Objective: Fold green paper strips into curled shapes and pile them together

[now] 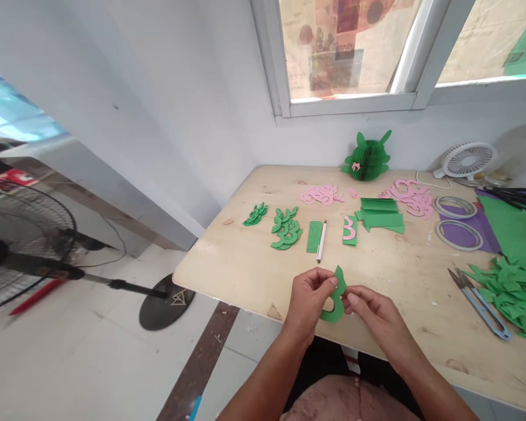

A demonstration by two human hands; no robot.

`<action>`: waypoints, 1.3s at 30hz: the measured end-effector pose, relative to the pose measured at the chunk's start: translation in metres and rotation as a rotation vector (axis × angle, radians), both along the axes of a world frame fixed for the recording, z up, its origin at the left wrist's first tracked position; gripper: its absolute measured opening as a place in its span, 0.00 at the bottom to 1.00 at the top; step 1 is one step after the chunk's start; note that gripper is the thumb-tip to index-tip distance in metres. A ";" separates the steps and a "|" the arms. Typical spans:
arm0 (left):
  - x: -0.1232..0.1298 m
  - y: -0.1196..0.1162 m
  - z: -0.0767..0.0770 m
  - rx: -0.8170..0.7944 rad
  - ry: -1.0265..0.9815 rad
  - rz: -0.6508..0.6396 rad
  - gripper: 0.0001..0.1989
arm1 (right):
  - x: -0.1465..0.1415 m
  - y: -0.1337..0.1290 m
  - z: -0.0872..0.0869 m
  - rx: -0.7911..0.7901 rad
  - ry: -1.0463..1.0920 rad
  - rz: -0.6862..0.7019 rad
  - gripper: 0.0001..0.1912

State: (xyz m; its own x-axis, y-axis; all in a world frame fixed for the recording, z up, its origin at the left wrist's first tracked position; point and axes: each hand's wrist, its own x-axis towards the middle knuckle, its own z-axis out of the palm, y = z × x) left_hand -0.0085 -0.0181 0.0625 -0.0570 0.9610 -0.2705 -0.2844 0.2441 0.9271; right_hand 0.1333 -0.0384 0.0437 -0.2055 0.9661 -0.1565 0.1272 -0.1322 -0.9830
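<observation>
My left hand (pixel 305 301) pinches a curvy green paper cutout (pixel 332 316) between thumb and fingers, just above the table's front edge. The cutout has a rounded, hollow lower end and a pointed top. At its right edge, the thumb and fingertips of my right hand (pixel 379 313) are closed on the paper; the exact contact is small and partly hidden. Beyond my hands lie a white pen (pixel 321 241), a green paper rectangle (pixel 314 237) and a green piece (pixel 352 235) with a pink curved shape on it.
Green cutouts (pixel 286 228), pink cutouts (pixel 322 194) and green strips (pixel 381 215) lie across the wooden table (pixel 236 263). Blue-handled snips (pixel 480 304) rest by green scraps (pixel 512 292) and tape rolls (pixel 459 235). Behind stand a green honeycomb-paper figure (pixel 368 159) and a small fan (pixel 468 159).
</observation>
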 end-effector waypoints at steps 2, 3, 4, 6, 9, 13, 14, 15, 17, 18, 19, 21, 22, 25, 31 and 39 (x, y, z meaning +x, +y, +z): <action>-0.001 0.001 0.000 -0.002 -0.005 0.013 0.06 | -0.007 0.002 0.002 -0.022 0.042 -0.014 0.14; -0.001 0.001 0.000 -0.005 -0.008 0.022 0.06 | -0.010 0.004 0.002 -0.032 0.056 -0.026 0.14; -0.002 0.002 -0.001 -0.009 -0.013 0.030 0.06 | -0.012 0.005 0.002 -0.041 0.064 -0.035 0.14; -0.002 0.003 -0.002 -0.019 -0.028 0.035 0.06 | -0.015 0.007 0.001 -0.061 0.068 -0.056 0.14; -0.003 0.005 -0.004 -0.030 -0.043 0.027 0.07 | -0.017 0.010 0.001 -0.075 0.064 -0.081 0.15; -0.006 0.009 -0.004 -0.025 -0.046 0.025 0.08 | -0.021 0.013 0.001 -0.074 0.077 -0.083 0.15; -0.006 0.010 -0.004 -0.021 -0.046 0.028 0.08 | -0.022 0.014 0.000 -0.080 0.078 -0.081 0.16; -0.006 0.010 -0.004 -0.017 -0.047 0.032 0.08 | -0.023 0.014 0.000 -0.087 0.076 -0.077 0.16; -0.004 0.011 -0.004 -0.010 -0.048 0.037 0.07 | -0.025 0.015 -0.002 -0.096 0.062 -0.072 0.16; -0.004 0.011 -0.005 -0.007 -0.046 0.037 0.07 | -0.026 0.016 -0.002 -0.097 0.056 -0.072 0.16; -0.004 0.011 -0.006 -0.003 -0.038 0.033 0.07 | -0.027 0.016 -0.003 -0.097 0.052 -0.073 0.17; -0.009 0.012 -0.011 0.011 0.006 0.008 0.08 | -0.027 0.016 -0.003 -0.105 0.050 -0.085 0.17; -0.016 0.014 -0.015 0.027 0.049 -0.001 0.10 | -0.027 0.016 -0.003 -0.114 0.049 -0.094 0.18; -0.054 0.031 -0.024 0.124 0.314 0.071 0.14 | -0.022 0.016 -0.004 -0.142 0.053 -0.136 0.18; -0.160 0.095 -0.028 0.080 1.164 0.340 0.14 | -0.006 0.012 -0.014 -0.174 0.044 -0.216 0.17; -0.189 0.154 -0.033 0.002 1.463 0.267 0.16 | 0.001 0.004 -0.021 -0.252 0.081 -0.251 0.18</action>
State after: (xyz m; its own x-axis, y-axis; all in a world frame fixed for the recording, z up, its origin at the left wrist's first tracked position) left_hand -0.1975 0.1360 0.0295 -0.4410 0.8788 0.1823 0.8418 0.3346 0.4237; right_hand 0.1340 -0.0340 0.0228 0.0120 0.9211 -0.3892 -0.0168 -0.3889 -0.9211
